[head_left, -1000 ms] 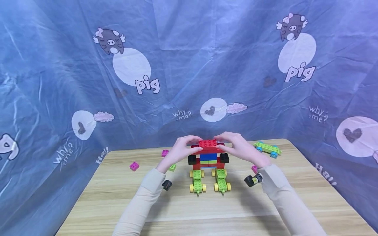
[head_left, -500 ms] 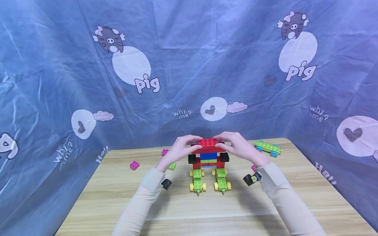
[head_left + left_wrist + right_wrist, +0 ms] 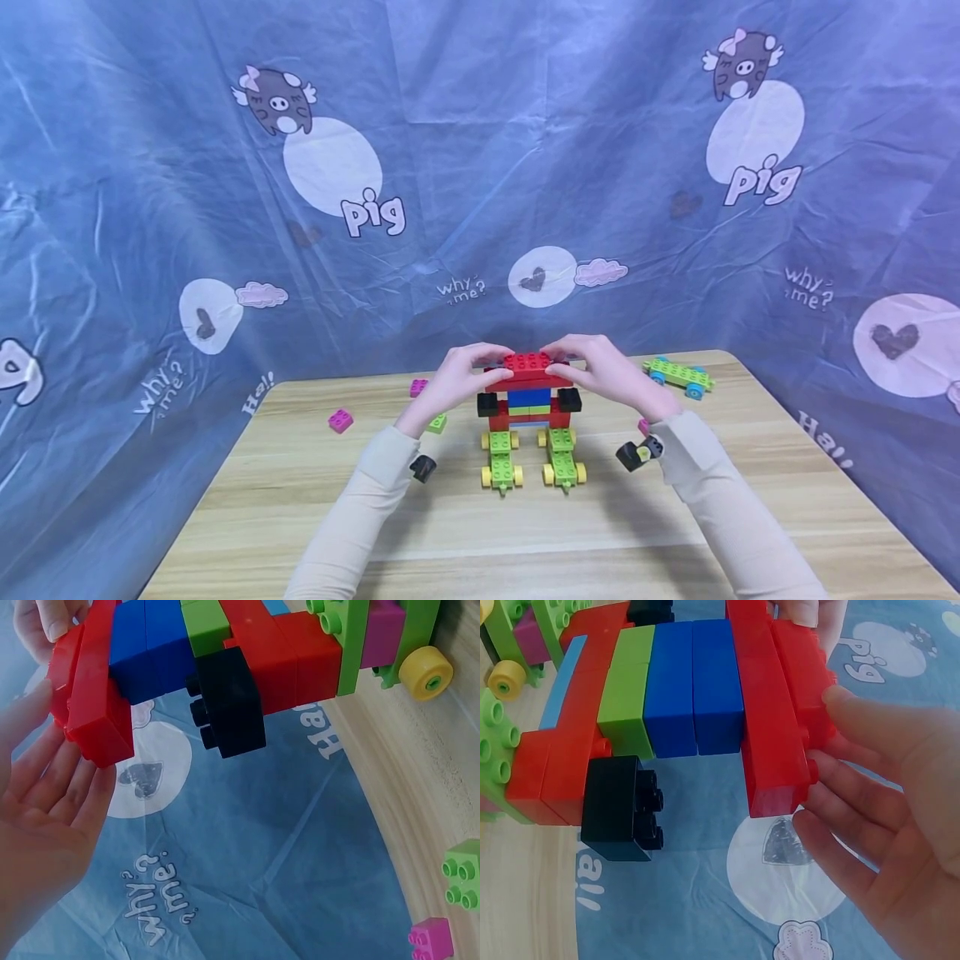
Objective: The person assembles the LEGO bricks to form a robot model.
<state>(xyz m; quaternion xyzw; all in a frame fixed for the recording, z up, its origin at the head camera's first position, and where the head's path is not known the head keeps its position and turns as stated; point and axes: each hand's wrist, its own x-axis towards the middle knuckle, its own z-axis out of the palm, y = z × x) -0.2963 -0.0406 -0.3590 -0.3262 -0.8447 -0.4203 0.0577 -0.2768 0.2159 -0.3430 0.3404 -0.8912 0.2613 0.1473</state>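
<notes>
At the top of a toy-brick figure in the head view lies a red brick [image 3: 528, 363], pinched from both sides. My left hand [image 3: 459, 385] has its thumb and fingers at its left end, and my right hand [image 3: 604, 377] grips the right end likewise. In both wrist views this brick sits on a longer red brick [image 3: 769, 720]. Below come blue bricks [image 3: 150, 656], lime bricks [image 3: 630, 694] and more red bricks [image 3: 547, 780]. A black brick [image 3: 488, 405] juts out on the left and another black brick [image 3: 571, 401] on the right. Two lime wheeled bases [image 3: 502, 473] with yellow wheels carry the figure.
Pink bricks [image 3: 341, 421] and a lime brick [image 3: 437, 424] lie loose on the wooden table [image 3: 480, 533], left of the figure. A lime wheeled base with blue wheels [image 3: 678, 377] stands at the back right. A patterned blue cloth [image 3: 420, 317] hangs behind the table.
</notes>
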